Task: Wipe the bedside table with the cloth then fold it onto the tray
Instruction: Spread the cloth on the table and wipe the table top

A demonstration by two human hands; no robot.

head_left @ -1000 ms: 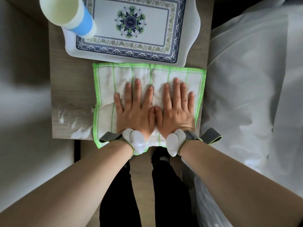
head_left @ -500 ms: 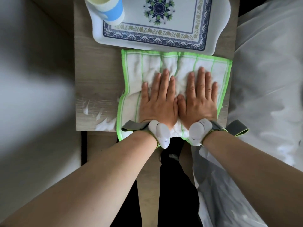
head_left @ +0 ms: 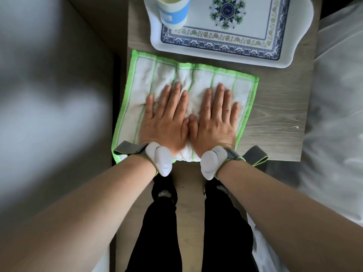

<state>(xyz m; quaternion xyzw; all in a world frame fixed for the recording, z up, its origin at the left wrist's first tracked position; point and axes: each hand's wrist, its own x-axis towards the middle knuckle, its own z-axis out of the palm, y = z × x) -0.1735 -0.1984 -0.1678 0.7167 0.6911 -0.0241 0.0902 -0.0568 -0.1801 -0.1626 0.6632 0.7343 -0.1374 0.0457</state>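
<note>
A white cloth with green edging and stripes [head_left: 225,83] lies spread flat on the left part of the wooden bedside table [head_left: 279,118], its near edge hanging over the table's front. My left hand [head_left: 167,122] and my right hand [head_left: 216,122] press on it side by side, palms down, fingers straight and slightly apart, thumbs touching. Neither hand grips the cloth. Just beyond the cloth sits a white tray with a blue and green pattern [head_left: 157,36].
A white and blue spray can [head_left: 172,14] stands on the tray's left end. A bed with white bedding [head_left: 337,114] borders the table on the right. A blurred pale surface lies to the left. My legs in black trousers [head_left: 157,222] stand before the table.
Both hands slid the cloth leftward across the table, over the spot where white foam streaks lay. The table's right part is now bare wood.
</note>
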